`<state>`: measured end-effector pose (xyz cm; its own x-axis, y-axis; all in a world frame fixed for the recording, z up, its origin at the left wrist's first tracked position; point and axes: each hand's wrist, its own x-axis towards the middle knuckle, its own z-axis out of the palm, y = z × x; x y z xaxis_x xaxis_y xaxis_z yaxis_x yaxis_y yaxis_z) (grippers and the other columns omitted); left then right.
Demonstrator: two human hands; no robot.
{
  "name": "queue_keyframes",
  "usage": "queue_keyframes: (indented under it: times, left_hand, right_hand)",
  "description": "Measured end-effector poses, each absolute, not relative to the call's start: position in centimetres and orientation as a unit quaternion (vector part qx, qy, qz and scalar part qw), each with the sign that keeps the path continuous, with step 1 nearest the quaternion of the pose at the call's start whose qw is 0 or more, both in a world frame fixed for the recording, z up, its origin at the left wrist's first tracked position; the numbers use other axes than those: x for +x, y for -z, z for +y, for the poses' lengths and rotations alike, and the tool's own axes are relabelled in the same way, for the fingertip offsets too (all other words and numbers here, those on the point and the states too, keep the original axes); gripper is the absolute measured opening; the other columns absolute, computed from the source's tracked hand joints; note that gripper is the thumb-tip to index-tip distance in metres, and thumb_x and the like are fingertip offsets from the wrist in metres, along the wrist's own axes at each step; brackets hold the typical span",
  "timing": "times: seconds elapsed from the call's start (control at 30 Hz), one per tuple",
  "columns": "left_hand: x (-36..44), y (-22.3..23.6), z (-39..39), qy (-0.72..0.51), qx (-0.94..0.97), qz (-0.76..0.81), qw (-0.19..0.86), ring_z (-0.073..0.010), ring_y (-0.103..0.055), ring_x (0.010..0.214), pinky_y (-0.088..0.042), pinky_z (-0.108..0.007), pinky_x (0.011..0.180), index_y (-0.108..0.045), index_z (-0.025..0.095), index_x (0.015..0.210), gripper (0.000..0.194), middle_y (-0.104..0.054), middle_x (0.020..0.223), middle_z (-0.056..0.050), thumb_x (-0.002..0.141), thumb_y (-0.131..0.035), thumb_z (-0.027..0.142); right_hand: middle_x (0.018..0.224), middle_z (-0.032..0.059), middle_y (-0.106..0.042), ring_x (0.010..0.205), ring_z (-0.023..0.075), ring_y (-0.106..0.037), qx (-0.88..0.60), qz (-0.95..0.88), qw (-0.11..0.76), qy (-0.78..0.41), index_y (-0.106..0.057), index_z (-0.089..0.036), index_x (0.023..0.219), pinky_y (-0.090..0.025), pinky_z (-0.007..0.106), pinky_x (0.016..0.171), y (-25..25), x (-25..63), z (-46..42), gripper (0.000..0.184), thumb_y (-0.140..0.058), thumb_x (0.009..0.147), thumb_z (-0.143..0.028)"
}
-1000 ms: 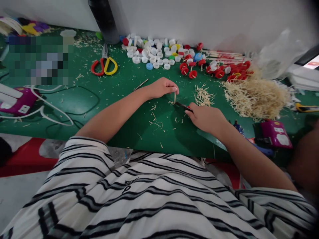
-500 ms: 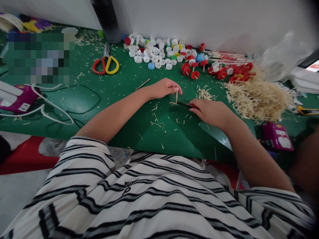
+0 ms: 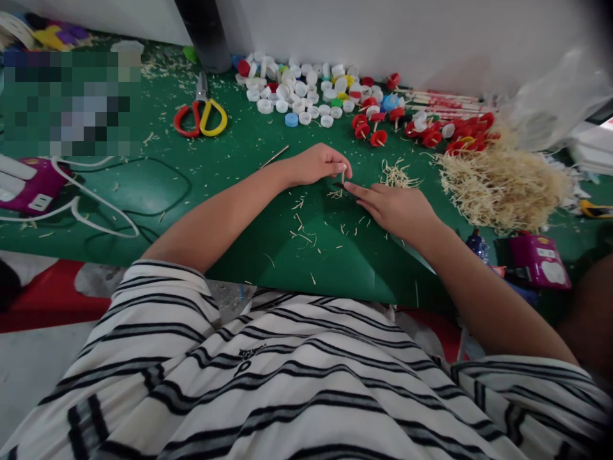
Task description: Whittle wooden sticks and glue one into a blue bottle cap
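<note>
My left hand [image 3: 313, 165] rests on the green table [image 3: 239, 191] and pinches a short wooden stick [image 3: 343, 176] upright, its lower end on the table. My right hand [image 3: 395, 207] lies just to the right, closed on a dark-bladed knife [image 3: 339, 186]; its forefinger stretches along the blade, whose tip sits at the foot of the stick. Small wood shavings [image 3: 304, 233] lie scattered on the table below both hands.
Behind the hands lie red and yellow scissors [image 3: 201, 118], a spread of white and coloured bottle caps [image 3: 301, 89], red caps on sticks [image 3: 421, 131] and a heap of wood shavings [image 3: 502, 185]. A purple device with white cables [image 3: 36, 191] sits left, another purple box [image 3: 539, 262] right.
My right hand has slid left along the knife toward the stick, so the blade is now mostly covered by the forefinger. The left hand has stayed put, holding the stick.
</note>
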<state>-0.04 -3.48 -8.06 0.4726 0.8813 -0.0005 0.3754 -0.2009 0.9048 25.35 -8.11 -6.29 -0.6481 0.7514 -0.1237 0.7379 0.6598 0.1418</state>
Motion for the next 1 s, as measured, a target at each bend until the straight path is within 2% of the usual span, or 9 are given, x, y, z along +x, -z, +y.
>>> queue_keyframes:
  times: [0.27, 0.43, 0.67, 0.83, 1.0]
  left_hand:
    - [0.21, 7.99, -3.64, -0.272, 0.728, 0.438, 0.451, -0.0106, -0.037, 0.062, -0.032, -0.031, 0.072, -0.079, 0.014, 0.091, 0.022, -0.053, 0.068, 0.002, 0.103, -0.062, 0.018]
    - [0.18, 8.02, -3.7, -0.273, 0.729, 0.437, 0.45, -0.0105, -0.037, 0.063, -0.032, -0.031, 0.072, -0.08, 0.013, 0.093, 0.023, -0.053, 0.069, 0.001, 0.103, -0.06, 0.019]
    - [0.17, 7.94, -3.78, -0.269, 0.735, 0.438, 0.443, -0.0106, -0.037, 0.062, -0.03, -0.03, 0.071, -0.081, 0.013, 0.095, 0.024, -0.055, 0.069, 0.001, 0.104, -0.061, 0.022]
    - [0.21, 7.62, -4.03, -0.27, 0.734, 0.436, 0.445, -0.0109, -0.036, 0.062, -0.032, -0.03, 0.072, -0.08, 0.014, 0.089, 0.022, -0.054, 0.067, 0.002, 0.102, -0.065, 0.025]
    - [0.2, 7.69, -3.97, -0.272, 0.734, 0.436, 0.443, -0.0107, -0.034, 0.061, -0.031, -0.031, 0.072, -0.081, 0.014, 0.092, 0.024, -0.053, 0.067, 0.002, 0.103, -0.061, 0.02]
  right_hand:
    - [0.129, 0.0121, -0.079, 0.098, 0.0256, -0.069, 0.408, 0.909, 0.084, -0.003, -0.049, -0.034, 0.173, -0.038, 0.034, 0.069, 5.9, 25.31, -8.24, 0.06, -0.032, 0.116, -0.044]
    - [0.131, 0.012, -0.079, 0.105, 0.027, -0.072, 0.416, 0.906, 0.075, 0.009, -0.049, -0.033, 0.173, -0.04, 0.033, 0.069, 5.96, 25.36, -8.33, 0.06, -0.033, 0.116, -0.044]
    - [0.131, 0.0108, -0.081, 0.103, 0.0273, -0.074, 0.41, 0.91, 0.058, 0.011, -0.052, -0.033, 0.171, -0.047, 0.034, 0.071, 6.39, 25.83, -8.16, 0.06, -0.035, 0.115, -0.043]
    - [0.13, 0.0113, -0.082, 0.103, 0.0283, -0.075, 0.413, 0.909, 0.053, 0.015, -0.052, -0.033, 0.172, -0.048, 0.035, 0.07, 6.58, 25.93, -8.24, 0.06, -0.037, 0.114, -0.043]
    - [0.129, 0.0123, -0.081, 0.102, 0.0285, -0.075, 0.42, 0.906, 0.053, 0.02, -0.05, -0.032, 0.173, -0.048, 0.035, 0.07, 6.77, 26.03, -8.46, 0.061, -0.036, 0.115, -0.043]
